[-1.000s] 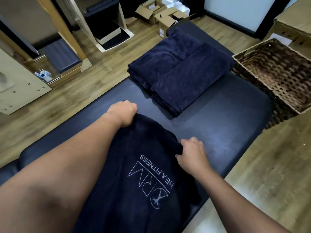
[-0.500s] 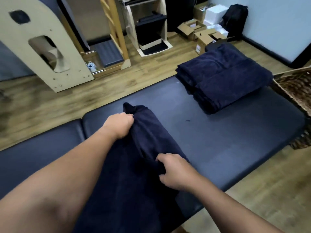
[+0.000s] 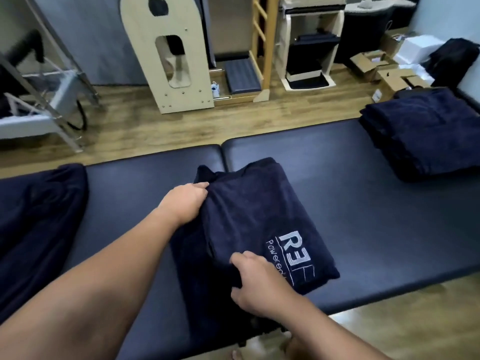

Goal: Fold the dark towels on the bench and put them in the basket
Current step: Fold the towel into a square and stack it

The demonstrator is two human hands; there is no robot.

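My left hand (image 3: 185, 202) and right hand (image 3: 255, 279) each pinch the logo towel (image 3: 259, 224), mid-bench (image 3: 363, 203), left of the folded stack (image 3: 426, 136). Align edges squarely before creasing.

Beyond the padding we see a brown wood-plank floor (image 3: 145, 126). On it stands a pale plywood arched panel with cut-out openings (image 3: 170, 55), beside a light wooden ladder frame (image 3: 261, 40). Further right we find a cream open-fronted stand (image 3: 309, 48), open brown cardboard boxes (image 3: 368, 64) and a white box (image 3: 418, 49). A metal-framed apparatus (image 3: 44, 100) sits at the left.
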